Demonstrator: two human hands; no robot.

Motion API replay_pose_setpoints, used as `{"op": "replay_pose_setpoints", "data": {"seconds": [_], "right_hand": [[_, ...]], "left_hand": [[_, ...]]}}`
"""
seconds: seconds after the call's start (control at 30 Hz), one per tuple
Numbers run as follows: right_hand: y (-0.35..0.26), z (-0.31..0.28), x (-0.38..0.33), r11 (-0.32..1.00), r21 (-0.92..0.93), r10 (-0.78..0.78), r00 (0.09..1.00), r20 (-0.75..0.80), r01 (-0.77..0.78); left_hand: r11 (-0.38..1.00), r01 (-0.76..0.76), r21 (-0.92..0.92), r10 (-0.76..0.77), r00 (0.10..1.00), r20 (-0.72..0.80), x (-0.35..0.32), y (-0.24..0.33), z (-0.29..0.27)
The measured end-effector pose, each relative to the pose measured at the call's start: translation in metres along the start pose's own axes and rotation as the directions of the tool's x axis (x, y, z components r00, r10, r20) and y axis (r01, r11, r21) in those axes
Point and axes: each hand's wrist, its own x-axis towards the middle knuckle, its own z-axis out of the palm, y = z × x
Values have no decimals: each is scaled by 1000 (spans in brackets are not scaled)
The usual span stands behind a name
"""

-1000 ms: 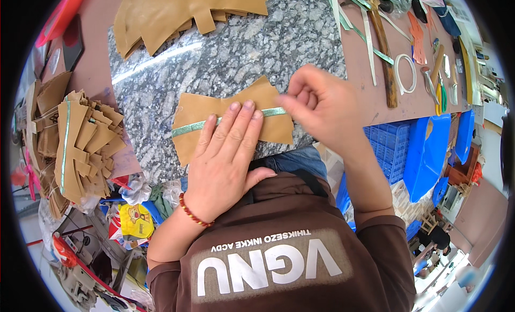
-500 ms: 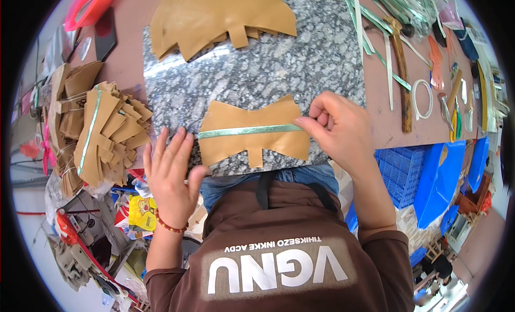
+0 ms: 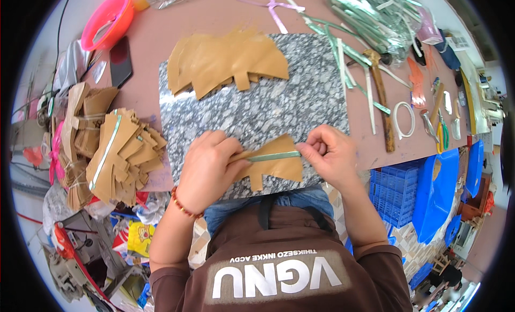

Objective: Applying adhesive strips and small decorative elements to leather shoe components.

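Note:
A tan leather cut piece (image 3: 276, 164) lies on the near edge of a speckled grey stone slab (image 3: 268, 108). A pale green strip (image 3: 273, 156) runs across it. My left hand (image 3: 206, 170) covers the piece's left part and pinches the strip's left end. My right hand (image 3: 330, 154) pinches the strip's right end at the piece's right corner. A loose stack of the same tan pieces (image 3: 225, 60) rests on the slab's far edge.
A heap of tan pieces with green strips (image 3: 115, 151) sits left of the slab. A hammer (image 3: 382, 103), a roll of tape (image 3: 403, 120), scissors (image 3: 441, 132) and loose green strips (image 3: 370, 17) lie to the right. A pink bowl (image 3: 107, 20) and a phone (image 3: 120, 60) lie far left.
My left hand moved from beside the slab onto the tan piece and took the strip's left end. The piece now looks folded or narrower, with the strip along its upper edge.

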Motion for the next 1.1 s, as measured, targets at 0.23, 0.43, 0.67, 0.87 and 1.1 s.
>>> {"op": "replay_pose_setpoints", "data": {"seconds": [0.23,0.43,0.67,0.87,1.1], "right_hand": [[0,-42,41,994,60,99,992,-72,-95],[46,-76,119,932,-358,-45,965,-258,-52],[48,-76,150,749,-628,-27,937,-348,-212],[52,-78,172,561,-827,-72,994,-83,-28],[47,-128,157,909,-394,-132,990,44,138]], "left_hand": [[813,309,-493,-517,773,-367,-96,-53,-111],[772,468,431,-149,792,-592,-91,-87,-136],[955,-92,282,192,917,-349,50,-30,-51],[933,-92,347,156,975,-161,118,-41,-31],[985,-115,130,113,993,21,124,-47,-38]]}}
